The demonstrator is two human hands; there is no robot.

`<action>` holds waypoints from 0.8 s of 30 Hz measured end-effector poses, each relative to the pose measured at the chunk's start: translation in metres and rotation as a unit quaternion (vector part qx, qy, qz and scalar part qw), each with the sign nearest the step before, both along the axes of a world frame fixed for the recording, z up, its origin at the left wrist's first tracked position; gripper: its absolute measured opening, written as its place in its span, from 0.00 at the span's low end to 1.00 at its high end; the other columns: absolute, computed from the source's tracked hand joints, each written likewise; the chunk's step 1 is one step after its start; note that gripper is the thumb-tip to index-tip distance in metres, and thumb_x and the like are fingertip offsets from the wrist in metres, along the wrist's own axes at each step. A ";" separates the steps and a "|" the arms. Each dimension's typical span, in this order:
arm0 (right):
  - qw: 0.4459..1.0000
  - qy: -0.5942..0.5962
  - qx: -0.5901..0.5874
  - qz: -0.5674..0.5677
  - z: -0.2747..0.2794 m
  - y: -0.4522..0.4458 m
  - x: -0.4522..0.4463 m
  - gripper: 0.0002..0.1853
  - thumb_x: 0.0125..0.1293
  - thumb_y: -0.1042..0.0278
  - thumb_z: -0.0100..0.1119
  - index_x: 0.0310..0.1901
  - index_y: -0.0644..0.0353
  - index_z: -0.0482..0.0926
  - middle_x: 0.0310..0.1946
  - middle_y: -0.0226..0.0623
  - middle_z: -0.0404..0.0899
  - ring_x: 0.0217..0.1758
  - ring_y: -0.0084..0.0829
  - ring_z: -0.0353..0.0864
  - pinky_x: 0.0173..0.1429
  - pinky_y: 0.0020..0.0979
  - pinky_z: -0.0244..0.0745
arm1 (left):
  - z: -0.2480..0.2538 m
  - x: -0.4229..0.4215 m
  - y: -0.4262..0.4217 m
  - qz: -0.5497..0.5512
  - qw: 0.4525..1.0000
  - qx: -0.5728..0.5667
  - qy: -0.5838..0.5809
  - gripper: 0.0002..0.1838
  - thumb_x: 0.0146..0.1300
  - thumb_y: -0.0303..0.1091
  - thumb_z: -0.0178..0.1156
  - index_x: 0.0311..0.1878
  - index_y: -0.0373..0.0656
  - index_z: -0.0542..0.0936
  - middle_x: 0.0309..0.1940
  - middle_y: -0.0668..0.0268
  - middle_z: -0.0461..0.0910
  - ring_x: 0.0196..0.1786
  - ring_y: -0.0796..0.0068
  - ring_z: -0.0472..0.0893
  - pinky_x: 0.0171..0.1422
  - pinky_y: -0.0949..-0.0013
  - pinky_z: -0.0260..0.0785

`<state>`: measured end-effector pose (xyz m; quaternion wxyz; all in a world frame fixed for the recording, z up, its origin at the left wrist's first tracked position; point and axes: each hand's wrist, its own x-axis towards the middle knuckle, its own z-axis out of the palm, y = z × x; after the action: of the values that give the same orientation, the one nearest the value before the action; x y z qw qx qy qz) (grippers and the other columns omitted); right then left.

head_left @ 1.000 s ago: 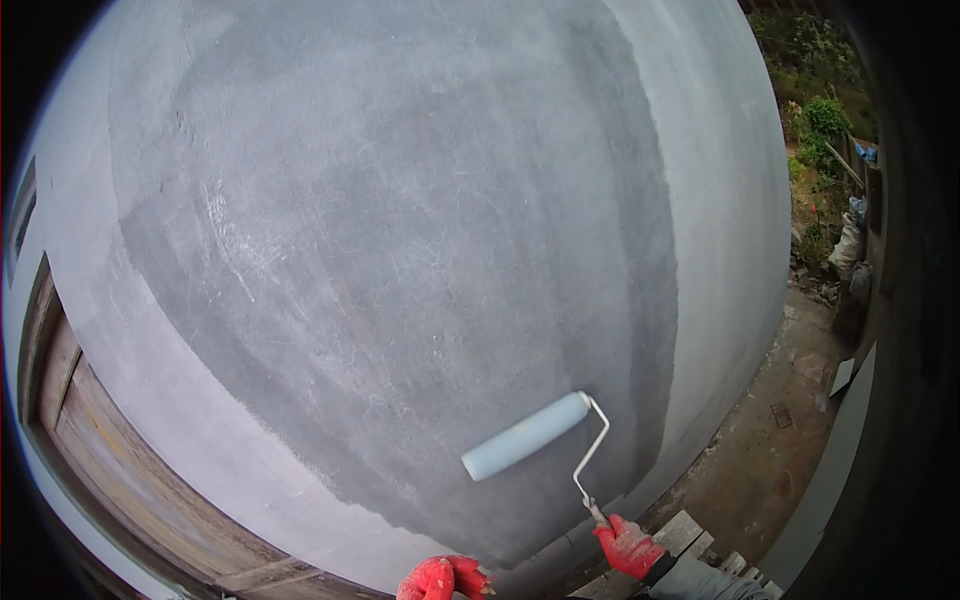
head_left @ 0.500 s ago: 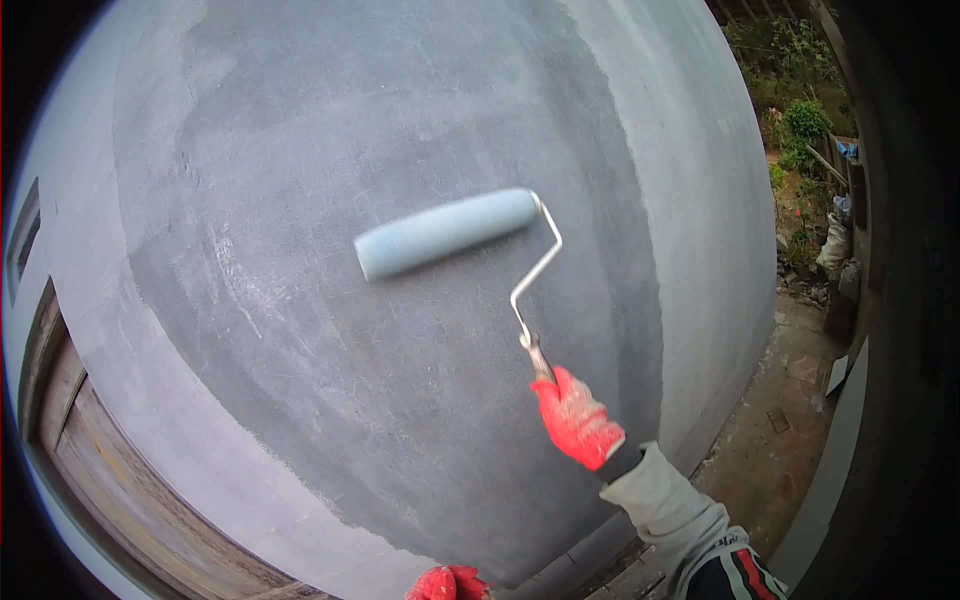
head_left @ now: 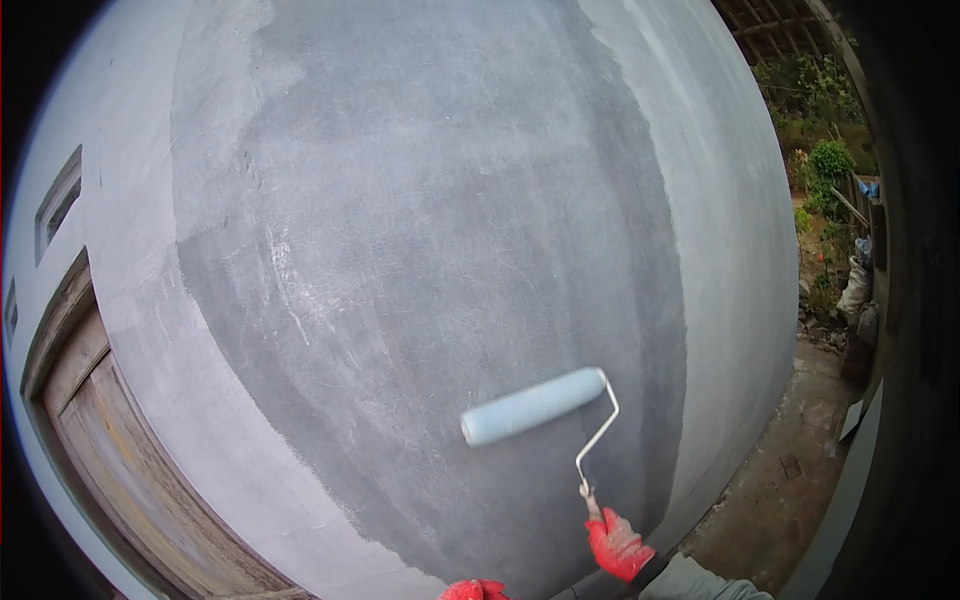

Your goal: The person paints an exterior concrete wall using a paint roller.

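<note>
A paint roller [head_left: 533, 408] with a pale blue sleeve and a bent white wire frame lies against the grey wall [head_left: 430, 250]. My right hand [head_left: 619, 545], in a red and whitish work glove, is wrapped round its handle at the lower right. A broad darker, wet-looking patch on the wall surrounds the roller, with lighter grey on both sides. At the bottom edge shows part of my left hand [head_left: 474, 590] in a red glove. Its fingers are mostly cut off by the frame, so I cannot see whether it holds anything.
On the left is a wooden door [head_left: 140, 460] in a frame, with a small window opening [head_left: 60, 205] above it. A paved strip [head_left: 770, 490] runs along the wall's right side. Beyond it are green plants [head_left: 830, 160] and pale sacks [head_left: 855, 287].
My right hand has drawn the roller down the wall and to the right in view. The view has also shifted, so the door and wall appear further right. My left hand stays at the bottom edge.
</note>
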<state>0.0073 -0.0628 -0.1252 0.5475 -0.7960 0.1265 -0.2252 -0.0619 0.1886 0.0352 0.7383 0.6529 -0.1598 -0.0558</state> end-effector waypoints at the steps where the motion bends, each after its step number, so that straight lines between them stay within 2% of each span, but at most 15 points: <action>1: 0.994 -0.064 0.079 0.036 0.023 -0.010 0.010 0.12 0.69 0.59 0.52 0.41 0.61 0.73 0.27 0.52 0.77 0.33 0.53 0.79 0.37 0.45 0.72 | -0.001 0.004 0.001 -0.011 1.000 0.006 0.007 0.21 0.74 0.46 0.47 0.41 0.37 0.78 0.27 0.65 0.79 0.29 0.76 0.76 0.36 0.72 0.68; 4: 0.969 -0.216 -0.112 0.036 0.126 -0.043 0.035 0.09 0.70 0.63 0.51 0.38 0.59 0.73 0.25 0.41 0.73 0.29 0.41 0.76 0.33 0.39 0.70 | -0.009 0.015 -0.002 -0.012 0.999 -0.011 0.036 0.19 0.74 0.46 0.48 0.40 0.38 0.79 0.26 0.67 0.78 0.29 0.77 0.75 0.35 0.73 0.67; 6: 0.983 -0.129 0.112 0.067 0.226 -0.049 0.036 0.08 0.70 0.61 0.52 0.40 0.56 0.73 0.26 0.35 0.72 0.29 0.33 0.75 0.30 0.35 0.68 | -0.012 0.022 -0.005 -0.022 0.999 -0.002 0.034 0.19 0.74 0.45 0.48 0.40 0.39 0.79 0.25 0.68 0.78 0.28 0.78 0.75 0.35 0.74 0.67; 7: 0.978 -0.209 0.005 0.018 0.236 -0.069 0.071 0.10 0.71 0.58 0.51 0.41 0.55 0.73 0.21 0.31 0.69 0.23 0.27 0.72 0.28 0.31 0.68 | -0.013 0.025 -0.006 -0.033 0.999 0.011 0.028 0.18 0.74 0.45 0.48 0.40 0.39 0.79 0.25 0.69 0.77 0.28 0.79 0.74 0.35 0.74 0.66; 8: 0.978 -0.173 0.110 0.041 0.293 -0.058 0.057 0.13 0.72 0.54 0.49 0.42 0.56 0.74 0.19 0.29 0.68 0.19 0.24 0.69 0.26 0.30 0.68 | -0.015 0.027 -0.007 -0.034 0.999 0.010 0.030 0.18 0.74 0.45 0.48 0.40 0.39 0.79 0.25 0.69 0.77 0.28 0.79 0.74 0.35 0.74 0.66; 9: 0.973 -0.207 0.088 0.051 0.324 -0.064 0.064 0.17 0.72 0.51 0.47 0.43 0.58 0.74 0.20 0.30 0.69 0.19 0.25 0.70 0.25 0.31 0.68 | -0.017 0.028 -0.007 -0.043 0.999 0.010 0.027 0.18 0.74 0.44 0.48 0.39 0.39 0.79 0.25 0.69 0.77 0.28 0.79 0.73 0.35 0.75 0.66; 10: 0.960 -0.278 0.019 0.027 0.345 -0.072 0.084 0.16 0.72 0.52 0.46 0.32 0.54 0.68 0.18 0.25 0.65 0.16 0.20 0.63 0.20 0.26 0.62 | -0.018 0.030 -0.008 -0.051 0.998 0.009 0.025 0.17 0.74 0.43 0.48 0.39 0.40 0.79 0.25 0.70 0.76 0.28 0.80 0.73 0.35 0.75 0.66; 12: 0.952 -0.298 0.049 0.043 0.394 -0.074 0.086 0.16 0.72 0.52 0.47 0.32 0.55 0.70 0.18 0.25 0.66 0.17 0.20 0.64 0.21 0.26 0.63 | -0.017 0.028 -0.009 -0.052 0.998 0.012 0.020 0.17 0.74 0.43 0.48 0.38 0.40 0.78 0.25 0.70 0.76 0.28 0.80 0.72 0.35 0.75 0.65; 15: 0.959 -0.264 0.101 0.028 0.428 -0.075 0.081 0.16 0.72 0.52 0.47 0.32 0.55 0.71 0.19 0.25 0.67 0.18 0.19 0.64 0.22 0.25 0.63 | -0.012 0.022 -0.007 -0.042 0.999 0.014 0.004 0.18 0.74 0.43 0.47 0.36 0.40 0.78 0.25 0.70 0.75 0.28 0.81 0.72 0.36 0.75 0.65; 18: 0.958 -0.267 0.090 0.059 0.386 -0.071 0.070 0.17 0.72 0.51 0.46 0.33 0.56 0.71 0.18 0.26 0.67 0.17 0.20 0.65 0.22 0.25 0.63 | -0.003 0.012 -0.006 -0.029 0.999 0.007 -0.011 0.18 0.75 0.43 0.47 0.35 0.40 0.78 0.25 0.70 0.75 0.28 0.81 0.72 0.36 0.75 0.65; 19: 0.964 -0.259 0.053 0.030 0.357 -0.067 0.064 0.18 0.72 0.50 0.46 0.32 0.56 0.71 0.18 0.26 0.67 0.17 0.20 0.66 0.22 0.26 0.63 | -0.001 0.009 -0.006 -0.020 1.000 0.002 -0.021 0.19 0.75 0.43 0.46 0.35 0.39 0.78 0.25 0.70 0.75 0.29 0.80 0.72 0.36 0.75 0.65; 20: 0.976 -0.212 0.051 -0.004 0.319 -0.064 0.060 0.16 0.71 0.50 0.49 0.38 0.55 0.74 0.19 0.26 0.68 0.20 0.23 0.69 0.25 0.31 0.67 | 0.001 0.007 -0.004 -0.025 1.000 0.001 -0.018 0.19 0.75 0.43 0.46 0.35 0.39 0.78 0.25 0.70 0.75 0.29 0.80 0.72 0.36 0.75 0.65; 21: 0.981 -0.189 0.053 -0.002 0.264 -0.070 0.073 0.14 0.71 0.51 0.49 0.40 0.53 0.75 0.21 0.29 0.72 0.22 0.27 0.73 0.27 0.31 0.70 | 0.002 0.005 -0.003 -0.025 0.999 0.020 -0.025 0.19 0.75 0.43 0.46 0.35 0.39 0.78 0.25 0.70 0.75 0.29 0.80 0.72 0.37 0.75 0.65; 22: 0.986 -0.154 -0.006 -0.059 0.193 -0.068 0.080 0.14 0.71 0.53 0.49 0.40 0.53 0.76 0.26 0.35 0.76 0.25 0.31 0.77 0.30 0.31 0.71 | 0.003 0.004 -0.002 -0.024 0.998 0.038 -0.033 0.19 0.75 0.43 0.46 0.36 0.39 0.78 0.25 0.69 0.76 0.29 0.80 0.72 0.37 0.74 0.65; 24: 0.991 -0.073 0.111 -0.020 0.099 -0.032 0.048 0.15 0.70 0.54 0.49 0.41 0.58 0.76 0.28 0.39 0.78 0.27 0.39 0.78 0.32 0.38 0.71 | -0.002 0.004 0.000 -0.032 0.998 0.040 -0.033 0.19 0.75 0.43 0.46 0.36 0.38 0.78 0.25 0.69 0.76 0.29 0.79 0.73 0.37 0.73 0.65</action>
<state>0.0550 -0.0948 -0.0259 0.6357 -0.7087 0.1262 -0.2786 -0.0580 0.1883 0.0333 0.7038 0.6780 -0.2023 -0.0640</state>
